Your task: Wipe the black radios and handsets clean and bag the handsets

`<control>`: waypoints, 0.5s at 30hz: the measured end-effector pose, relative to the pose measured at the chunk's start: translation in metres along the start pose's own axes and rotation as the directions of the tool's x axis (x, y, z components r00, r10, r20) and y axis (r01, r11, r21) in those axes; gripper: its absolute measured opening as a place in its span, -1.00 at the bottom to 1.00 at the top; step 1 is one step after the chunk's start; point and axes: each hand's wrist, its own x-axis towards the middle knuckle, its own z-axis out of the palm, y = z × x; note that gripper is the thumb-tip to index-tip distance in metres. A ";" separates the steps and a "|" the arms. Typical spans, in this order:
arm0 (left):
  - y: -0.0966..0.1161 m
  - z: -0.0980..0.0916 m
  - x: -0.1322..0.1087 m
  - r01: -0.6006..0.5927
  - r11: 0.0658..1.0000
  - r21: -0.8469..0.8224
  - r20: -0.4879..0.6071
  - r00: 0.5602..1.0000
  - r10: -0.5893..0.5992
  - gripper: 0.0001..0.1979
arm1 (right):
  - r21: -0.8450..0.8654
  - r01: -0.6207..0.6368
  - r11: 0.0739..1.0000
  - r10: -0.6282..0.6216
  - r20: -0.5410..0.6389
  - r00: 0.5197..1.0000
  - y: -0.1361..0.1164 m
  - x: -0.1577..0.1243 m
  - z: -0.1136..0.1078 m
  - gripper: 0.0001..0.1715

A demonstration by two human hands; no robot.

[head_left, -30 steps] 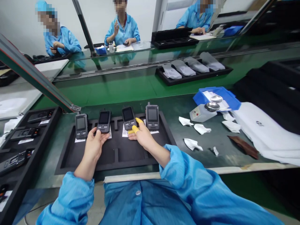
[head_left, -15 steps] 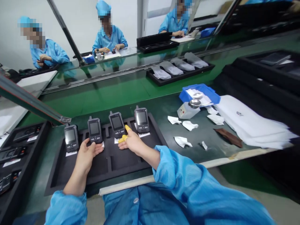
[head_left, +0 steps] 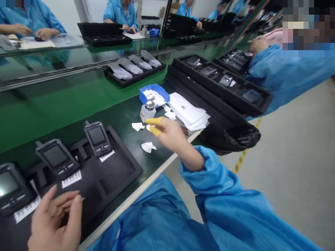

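My left hand (head_left: 56,221) hovers over the near part of the black foam tray (head_left: 123,167), fingers loosely apart and empty. Three black handheld devices stand in the tray's slots: one at the left edge (head_left: 10,188), one in the middle (head_left: 56,158), one at the right (head_left: 97,137). White barcode labels (head_left: 71,179) lie in front of them. My right hand (head_left: 167,134), with yellow finger cots on thumb and forefinger, reaches out to the right above crumpled white wipes (head_left: 148,146) on the green bench, fingers extended and holding nothing.
A metal-topped dispenser (head_left: 147,111) and a blue bin (head_left: 154,92) stand beyond my right hand, beside a stack of white bags (head_left: 190,113). Long black trays with devices (head_left: 222,82) and a black bin bag (head_left: 232,137) are to the right, where a person in blue sits. Other workers sit across the conveyor.
My view has swung right. My right hand left the third device in the tray and moved right over the wipes. My left hand let go of the second device and drew back.
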 end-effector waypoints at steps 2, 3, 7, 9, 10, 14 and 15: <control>0.011 0.014 -0.004 -0.132 0.988 0.077 0.033 0.991 0.130 -0.36 | -0.250 -0.018 0.968 0.018 0.001 1.000 0.027 0.014 -0.013 -0.64; 0.015 0.020 -0.006 -0.187 0.976 0.107 0.059 0.982 0.182 -0.37 | -0.322 -0.002 0.947 0.015 0.038 0.999 0.038 0.020 -0.015 -0.66; 0.019 0.032 -0.005 -0.289 0.936 0.198 0.181 0.950 0.255 -0.47 | -0.467 0.184 0.865 -0.057 0.272 0.961 0.060 0.033 -0.004 -0.71; 0.018 0.035 -0.004 -0.325 0.920 0.219 0.205 0.937 0.282 -0.54 | -0.520 0.244 0.819 -0.064 0.340 0.938 0.062 0.035 0.003 -0.68; 0.018 0.036 -0.004 -0.339 0.915 0.218 0.207 0.933 0.296 -0.57 | -0.533 0.248 0.809 -0.058 0.349 0.936 0.062 0.035 0.005 -0.67; 0.026 0.041 -0.003 -0.331 0.928 0.172 0.172 0.938 0.303 -0.68 | -0.561 0.219 0.798 -0.025 0.332 0.943 0.060 0.034 0.001 -0.64; 0.029 0.042 -0.003 -0.342 0.927 0.152 0.170 0.933 0.317 -0.71 | -0.563 0.198 0.803 -0.018 0.308 0.951 0.060 0.034 -0.001 -0.63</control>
